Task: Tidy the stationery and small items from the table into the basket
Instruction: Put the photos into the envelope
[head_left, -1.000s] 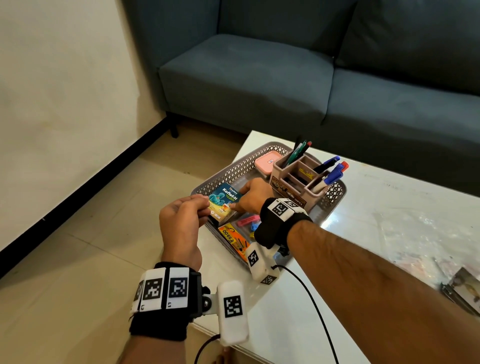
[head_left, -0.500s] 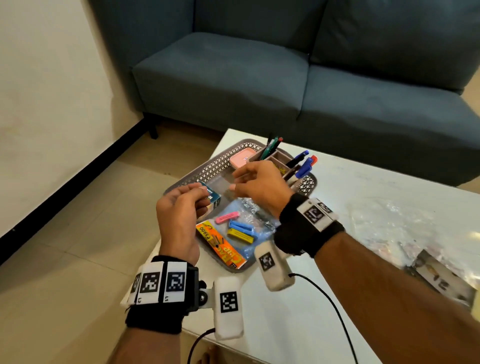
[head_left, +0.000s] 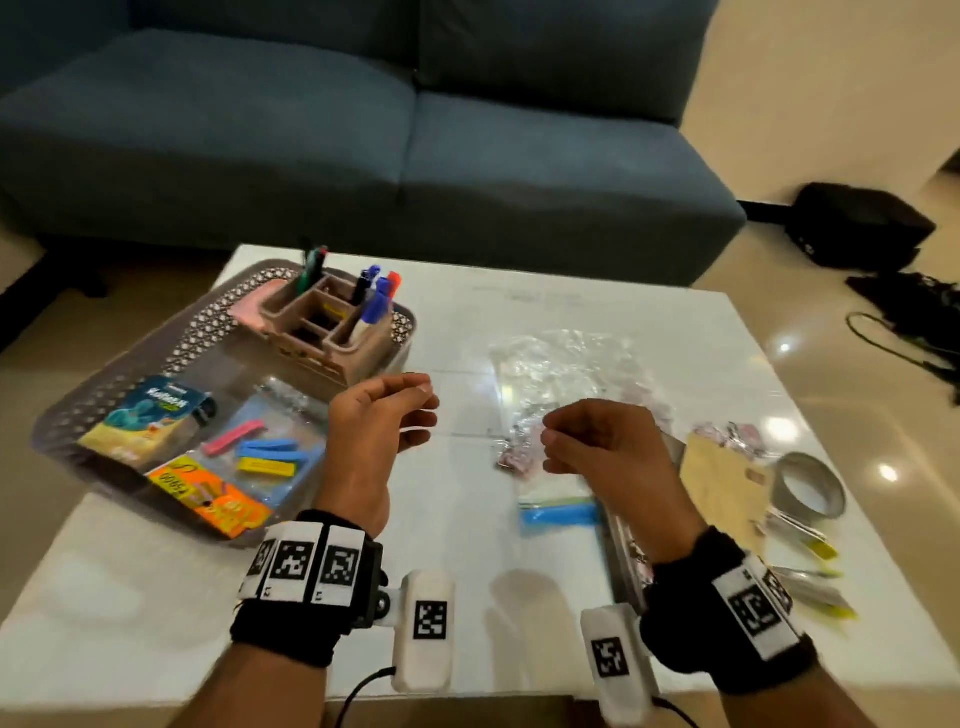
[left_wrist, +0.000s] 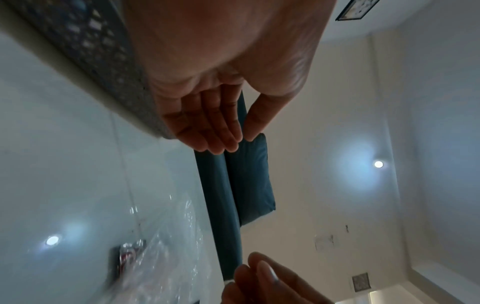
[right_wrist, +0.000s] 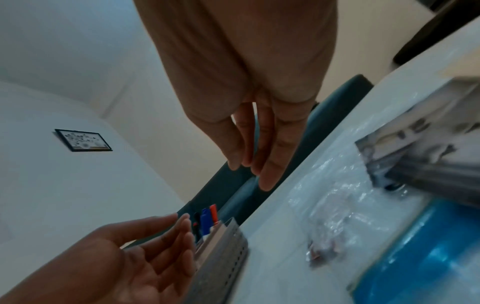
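**Both grips empty over the counter**

I see my left grip released, fingers loosely bent, just right of the basket at the counter's left edge. My right grip is released too, fingers relaxed, holding nothing, above a clear bag of small items. Tape and a card lie just right of that grip.

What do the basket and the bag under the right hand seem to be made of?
Basket: looks like moulded grey plastic, matt, judging by its regular perforated lattice wall. Bag: apparently thin clear plastic film, glossy; it is crinkled, glints, and the table shows through.
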